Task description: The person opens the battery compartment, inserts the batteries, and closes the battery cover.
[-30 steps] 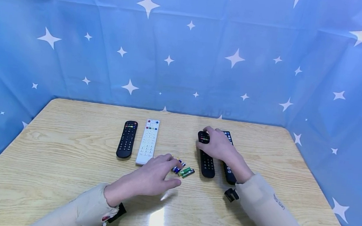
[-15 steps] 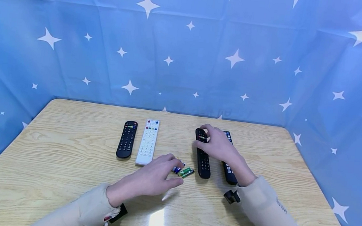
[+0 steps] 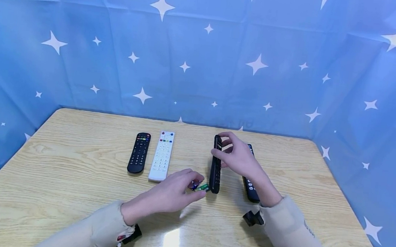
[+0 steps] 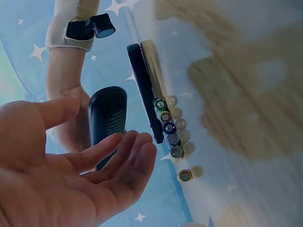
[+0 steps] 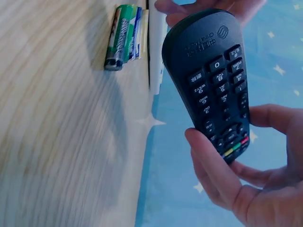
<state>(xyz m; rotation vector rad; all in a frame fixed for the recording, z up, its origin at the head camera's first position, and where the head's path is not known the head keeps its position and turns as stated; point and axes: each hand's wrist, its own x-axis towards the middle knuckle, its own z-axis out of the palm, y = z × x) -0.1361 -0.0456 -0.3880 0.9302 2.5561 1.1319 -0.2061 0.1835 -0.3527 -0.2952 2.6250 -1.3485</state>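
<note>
My right hand (image 3: 240, 158) grips a black remote control (image 3: 215, 171) by its far end, thumb on one side and fingers on the other. The remote is raised off the table and turned onto its edge. In the right wrist view its number keys and coloured buttons face the camera. My left hand (image 3: 172, 191) hovers just left of it, fingers loosely bent and holding nothing. Several small batteries (image 4: 169, 127), some green and some blue, lie on the table beyond the left fingers. In the head view that hand and the remote partly hide them.
On the left of the wooden table (image 3: 69, 190) lie another black remote (image 3: 139, 152) and a white remote (image 3: 162, 156). One more black remote (image 3: 251, 190) lies under the right wrist, partly covered. A blue star-patterned curtain (image 3: 204, 60) hangs behind the table.
My right hand has lifted the black remote from the table, moved it slightly left and turned it onto its edge. My left hand has shifted a little right towards it.
</note>
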